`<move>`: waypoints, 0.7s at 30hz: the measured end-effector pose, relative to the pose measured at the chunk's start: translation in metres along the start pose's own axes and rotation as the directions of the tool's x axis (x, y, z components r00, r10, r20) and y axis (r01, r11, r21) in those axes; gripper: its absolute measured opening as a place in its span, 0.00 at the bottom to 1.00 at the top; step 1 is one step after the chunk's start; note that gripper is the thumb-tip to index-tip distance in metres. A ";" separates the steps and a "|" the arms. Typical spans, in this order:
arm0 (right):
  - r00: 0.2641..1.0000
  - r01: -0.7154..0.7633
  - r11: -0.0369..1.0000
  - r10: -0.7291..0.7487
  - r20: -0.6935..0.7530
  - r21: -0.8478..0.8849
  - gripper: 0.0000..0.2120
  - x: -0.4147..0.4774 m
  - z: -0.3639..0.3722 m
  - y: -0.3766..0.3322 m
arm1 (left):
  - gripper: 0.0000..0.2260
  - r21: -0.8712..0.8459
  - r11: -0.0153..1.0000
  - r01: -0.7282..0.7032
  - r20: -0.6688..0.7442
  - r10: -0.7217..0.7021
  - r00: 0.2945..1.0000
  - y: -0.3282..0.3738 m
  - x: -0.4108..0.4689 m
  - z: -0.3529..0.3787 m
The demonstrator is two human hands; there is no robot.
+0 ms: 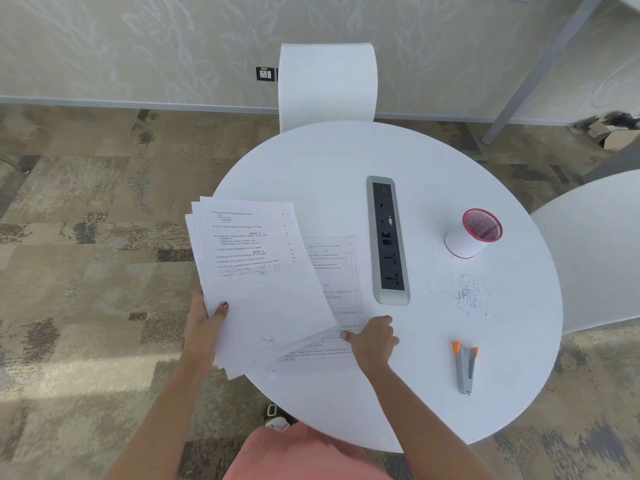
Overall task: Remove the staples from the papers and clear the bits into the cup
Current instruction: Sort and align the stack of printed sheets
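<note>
Positions taken from the centre of the table (311,168), 12 o'clock away from the person.

- Left hand (204,320): curled round the near-left edge of a stack of papers (263,278), thumb on top, fingers hidden beneath. The stack is at 9 o'clock, tilted up, overhanging the table rim.
- Right hand (375,339): fingers curled, thumb laid on the flat sheets (339,271) at 7 o'clock. Pinching or only pressing: cannot tell.
- Cup (474,233) at 2 o'clock, upright. Paper bits (467,294) loose at 3 o'clock, apart from the cup. Staple remover (465,367) at 5 o'clock, untouched. Socket strip (388,239) at centre.

Handling, judged: the stack is light but floppy, and its sheets are fanned, so they may slide under a 1-edge grip. Better to support it from beneath or lay it flat. No staple is visible at this size, so check the corners. The bits are tiny and very light and would scatter easily, so sweep them gently by palm towards the cup.
</note>
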State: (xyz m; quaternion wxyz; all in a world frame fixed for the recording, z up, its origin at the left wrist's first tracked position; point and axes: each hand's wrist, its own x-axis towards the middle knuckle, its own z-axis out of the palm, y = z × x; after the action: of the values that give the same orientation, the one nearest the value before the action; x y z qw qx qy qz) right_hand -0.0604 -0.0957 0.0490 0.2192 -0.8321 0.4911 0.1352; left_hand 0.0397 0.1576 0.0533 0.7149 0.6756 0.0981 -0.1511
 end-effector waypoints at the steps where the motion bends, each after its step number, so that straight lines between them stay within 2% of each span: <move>1: 1.000 -0.027 1.000 0.027 -0.007 -0.003 0.34 -0.001 0.000 -0.001 | 0.24 -0.003 1.000 0.009 -0.005 -0.009 1.000 -0.001 0.000 0.001; 6: 0.995 -0.095 0.990 0.096 0.001 -0.103 0.36 0.000 -0.002 -0.004 | 0.23 0.012 1.000 0.015 -0.006 -0.015 1.000 -0.002 -0.002 0.003; 9: 0.991 -0.113 0.993 0.111 0.069 0.031 0.33 0.002 -0.005 -0.005 | 0.23 0.020 1.000 0.018 -0.008 -0.018 1.000 -0.002 -0.005 0.004; 12: 0.997 -0.077 0.963 0.066 0.050 0.259 0.20 0.001 -0.010 -0.003 | 0.22 0.018 1.000 0.005 0.006 -0.005 1.000 0.000 -0.008 0.005; 15: 0.997 0.017 0.912 0.018 -0.080 0.411 0.15 -0.005 -0.020 0.002 | 0.21 0.013 1.000 0.010 -0.002 -0.010 1.000 0.001 -0.008 0.005; 17: 0.973 0.139 0.915 -0.054 -0.226 0.379 0.12 -0.011 -0.032 0.003 | 0.21 0.013 1.000 0.015 -0.016 -0.015 1.000 0.001 -0.006 0.003; 21: 0.815 0.389 0.885 -0.202 -0.542 0.255 0.05 -0.020 -0.068 -0.001 | 0.22 0.034 0.999 0.029 -0.035 -0.028 0.999 0.004 -0.008 0.003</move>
State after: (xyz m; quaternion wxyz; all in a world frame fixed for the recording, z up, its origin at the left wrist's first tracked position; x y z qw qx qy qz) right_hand -0.0683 -0.1136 0.1170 0.2487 -0.8518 0.4092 -0.2123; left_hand 0.0332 0.1553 0.0600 0.6991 0.6889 0.1173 -0.1513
